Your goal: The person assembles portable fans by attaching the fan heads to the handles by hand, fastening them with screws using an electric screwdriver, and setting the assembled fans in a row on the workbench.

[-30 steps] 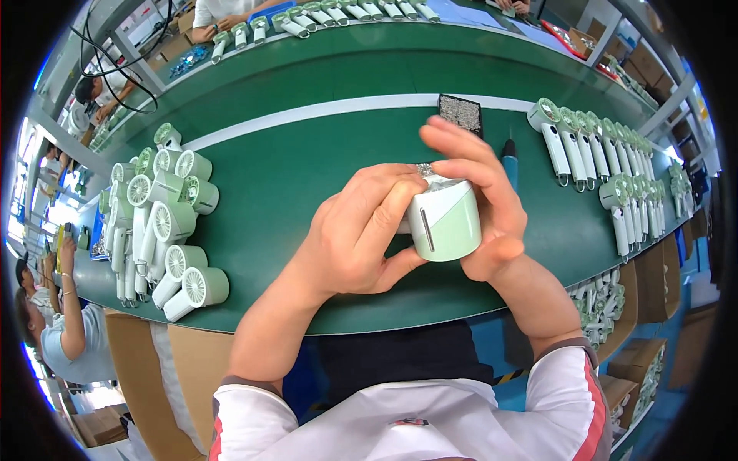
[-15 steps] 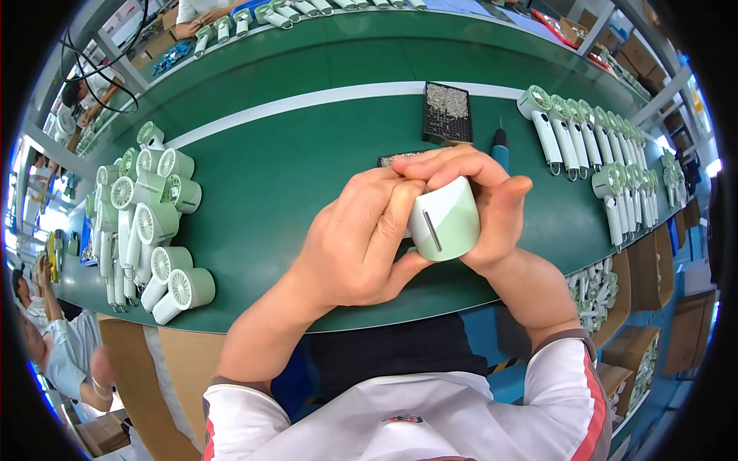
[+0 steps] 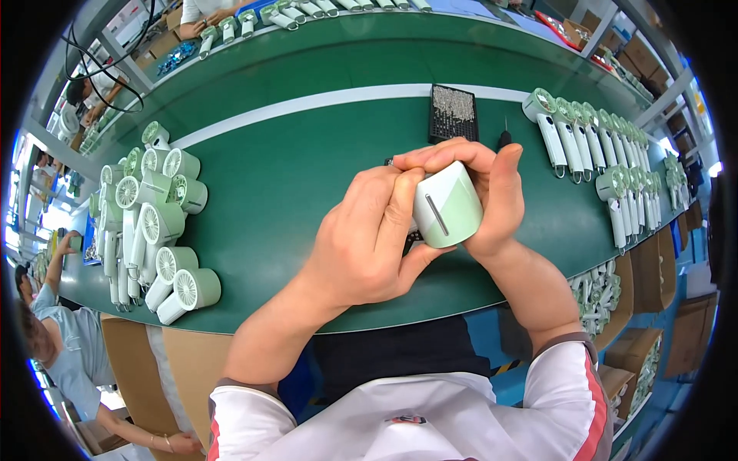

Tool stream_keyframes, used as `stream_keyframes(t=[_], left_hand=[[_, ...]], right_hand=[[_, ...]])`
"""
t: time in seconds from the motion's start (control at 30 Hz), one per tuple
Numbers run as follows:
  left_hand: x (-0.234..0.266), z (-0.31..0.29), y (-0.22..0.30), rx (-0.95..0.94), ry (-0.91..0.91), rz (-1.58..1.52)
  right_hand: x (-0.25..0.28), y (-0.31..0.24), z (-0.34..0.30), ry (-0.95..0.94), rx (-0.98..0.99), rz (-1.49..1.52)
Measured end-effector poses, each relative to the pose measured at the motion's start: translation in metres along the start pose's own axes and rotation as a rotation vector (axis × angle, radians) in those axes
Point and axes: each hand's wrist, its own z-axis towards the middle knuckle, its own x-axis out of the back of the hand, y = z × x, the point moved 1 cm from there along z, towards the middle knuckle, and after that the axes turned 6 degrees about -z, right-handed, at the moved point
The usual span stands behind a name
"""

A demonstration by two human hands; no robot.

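Note:
A handheld fan [image 3: 460, 211], its head white and pale green with a narrow dark slot, is held between my two hands above the green table. My left hand [image 3: 357, 238] grips it from the left, fingers bent and thumb beneath. Cupped around the far and right side is my right hand [image 3: 496, 203], its thumb sticking up. The fan's handle is hidden behind my left hand. Just beyond my fingers lie a black tray [image 3: 436, 127] of small metal screws and a screwdriver [image 3: 504, 140], mostly covered by my right hand.
Several green-and-white fans [image 3: 163, 223] are heaped on the table's left. More fans [image 3: 573, 142] lie in rows at the right. Below the right edge sits a box of pale parts [image 3: 596, 296]. Cardboard [image 3: 188, 357] stands at the near left, beside a co-worker [image 3: 73, 346].
The fan has tilted slightly in my hands, which keep their grip. My right hand now covers more of the screwdriver. At the left, the co-worker's arms have moved.

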Motion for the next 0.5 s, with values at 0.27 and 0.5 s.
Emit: stream_keyframes(t=[0.27,0.5], left_hand=[[-0.0021,0.0012,-0.0008,-0.014,0.007,0.013],[0.0042,0.0062,-0.0003,0.008,-0.034,0.000]], right_hand=[[0.0025,-0.0030,0.0017,-0.027,-0.004,-0.049],[0.0020,-0.0100,0.0041,-0.020,-0.030,-0.100]])
